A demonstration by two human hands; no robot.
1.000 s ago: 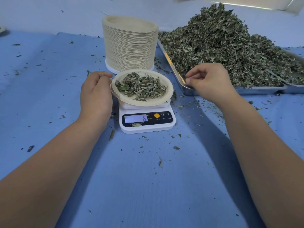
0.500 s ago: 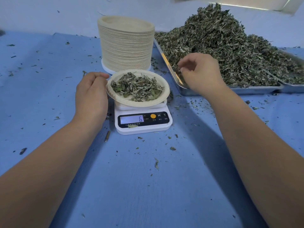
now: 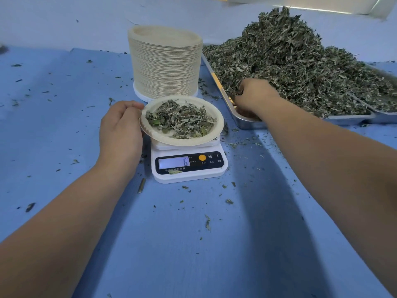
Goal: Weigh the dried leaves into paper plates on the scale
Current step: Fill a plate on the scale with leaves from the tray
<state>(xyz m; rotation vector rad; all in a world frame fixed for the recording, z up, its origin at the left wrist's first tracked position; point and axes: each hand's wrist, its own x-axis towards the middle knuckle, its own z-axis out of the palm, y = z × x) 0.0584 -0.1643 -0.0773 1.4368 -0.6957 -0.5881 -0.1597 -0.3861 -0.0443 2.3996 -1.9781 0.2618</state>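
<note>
Here, on the far left, I see the blue table cover (image 3: 53,130) flecked with leaf crumbs. The left hand (image 3: 120,130) grips the near-left rim of the paper plate (image 3: 182,143), thumb on the upper edge and fingers curled against the side. That plate sits on the white scale (image 3: 189,175), tilted a little, and carries a loose portion of dried leaves (image 3: 180,120). The scale's display (image 3: 174,162) reads 6, and one leaf scrap lies on its front edge.

Behind the scale stands a tall stack of paper plates (image 3: 165,65), close to the loaded plate's far rim.

Further right, the right hand (image 3: 255,95) is down in the near-left corner of the metal tray (image 3: 247,123), knuckles up and fingers bent into the leaves. The fingertips are buried, so I cannot tell whether it has hold of any.

The tray bears a high heap of leaves (image 3: 290,61) that spreads right, over the edge of a second tray (image 3: 384,117) just beside it. More crumbs lie between the scale and the tray.
</note>
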